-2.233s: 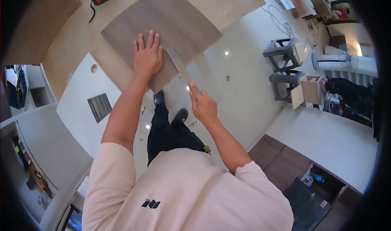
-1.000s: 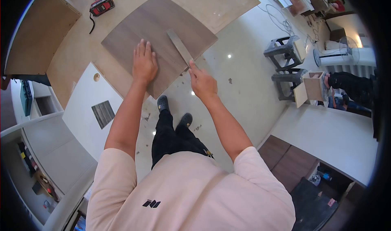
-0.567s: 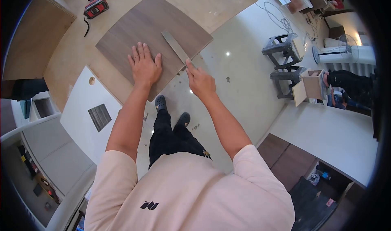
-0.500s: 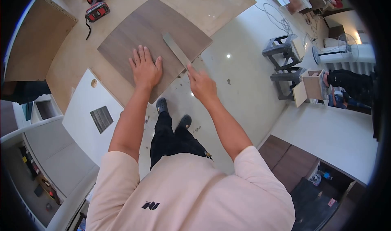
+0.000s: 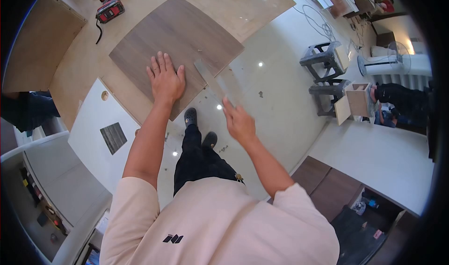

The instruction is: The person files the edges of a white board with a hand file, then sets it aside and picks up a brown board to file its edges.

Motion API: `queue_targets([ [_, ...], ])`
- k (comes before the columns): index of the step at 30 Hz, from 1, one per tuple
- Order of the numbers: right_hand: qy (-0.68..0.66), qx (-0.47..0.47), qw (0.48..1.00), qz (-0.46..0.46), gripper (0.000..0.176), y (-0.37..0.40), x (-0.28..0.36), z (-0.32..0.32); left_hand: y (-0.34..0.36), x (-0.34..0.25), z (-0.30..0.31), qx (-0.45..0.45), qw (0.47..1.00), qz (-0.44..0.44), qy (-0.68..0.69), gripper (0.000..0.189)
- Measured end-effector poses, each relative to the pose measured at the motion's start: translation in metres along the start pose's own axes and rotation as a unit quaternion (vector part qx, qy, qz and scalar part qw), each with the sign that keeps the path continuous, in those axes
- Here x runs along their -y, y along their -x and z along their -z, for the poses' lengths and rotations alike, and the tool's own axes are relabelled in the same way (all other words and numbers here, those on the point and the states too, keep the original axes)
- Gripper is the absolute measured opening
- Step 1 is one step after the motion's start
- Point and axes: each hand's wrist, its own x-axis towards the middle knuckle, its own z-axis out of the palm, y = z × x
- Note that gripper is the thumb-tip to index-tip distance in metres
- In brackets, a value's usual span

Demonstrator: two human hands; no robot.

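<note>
A brown wood-grain panel (image 5: 187, 26) lies on the light wooden worktable (image 5: 266, 8). My left hand (image 5: 167, 80) rests flat on the panel near its lower edge, fingers apart. To the right, past the panel's edge, my right hand (image 5: 241, 124) is closed round the lower end of a long flat metal tool (image 5: 209, 79), perhaps a file. The tool is blurred, and its far end reaches over the panel's lower right edge. What the right fingers wrap round is partly hidden.
A red cordless drill (image 5: 110, 10) lies at the upper left. A white panel (image 5: 89, 125) with a dark rectangle sits at the left. Dark stools (image 5: 322, 61) and a fan (image 5: 397, 57) stand to the right. Another person's legs (image 5: 402, 93) show at the right edge.
My right hand has moved down and to the right, drawing the flat tool back across the panel's edge. My left hand stays on the panel.
</note>
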Motion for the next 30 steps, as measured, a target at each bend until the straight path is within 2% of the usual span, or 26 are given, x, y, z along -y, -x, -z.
queue_targets([
  [1, -0.037, 0.006, 0.999, -0.008, 0.04, 0.011, 0.005, 0.003, -0.001, -0.001, 0.002, 0.003, 1.0, 0.001, -0.003, 0.072],
  [4, 0.058, 0.058, 0.996, -0.035, 0.042, -0.042, 0.009, -0.005, 0.002, 0.0, 0.003, 0.016, 1.0, -0.004, -0.014, 0.072],
  [7, 0.06, 0.028, 0.998, -0.004, 0.043, -0.078, 0.012, -0.007, 0.001, 0.0, 0.002, 0.015, 1.0, -0.004, -0.012, 0.072],
  [13, -0.006, -0.025, 0.999, 0.024, 0.039, 0.002, -0.001, -0.005, 0.004, 0.0, -0.001, 0.002, 1.0, -0.006, -0.009, 0.072],
  [16, 0.059, 0.003, 0.998, -0.014, 0.04, -0.061, 0.008, -0.006, 0.001, 0.001, 0.001, 0.001, 1.0, -0.011, -0.016, 0.072],
  [19, 0.069, -0.01, 0.998, -0.003, 0.041, -0.076, 0.01, -0.006, -0.004, 0.001, 0.005, 0.004, 1.0, -0.014, -0.018, 0.071],
  [22, 0.015, -0.017, 0.999, 0.031, 0.038, -0.006, 0.004, -0.013, 0.0, -0.001, 0.002, 0.002, 1.0, -0.007, -0.004, 0.07],
  [25, 0.03, 0.05, 0.998, -0.028, 0.039, -0.02, 0.02, -0.006, 0.002, 0.001, 0.002, 0.012, 1.0, -0.003, -0.014, 0.071],
  [28, 0.039, 0.036, 0.998, -0.024, 0.039, -0.066, 0.031, -0.006, 0.0, -0.001, 0.001, 0.008, 1.0, -0.001, -0.003, 0.071],
  [30, 0.052, 0.011, 0.999, -0.009, 0.039, -0.055, 0.024, -0.008, -0.002, -0.001, 0.002, 0.009, 1.0, 0.001, 0.003, 0.071],
])
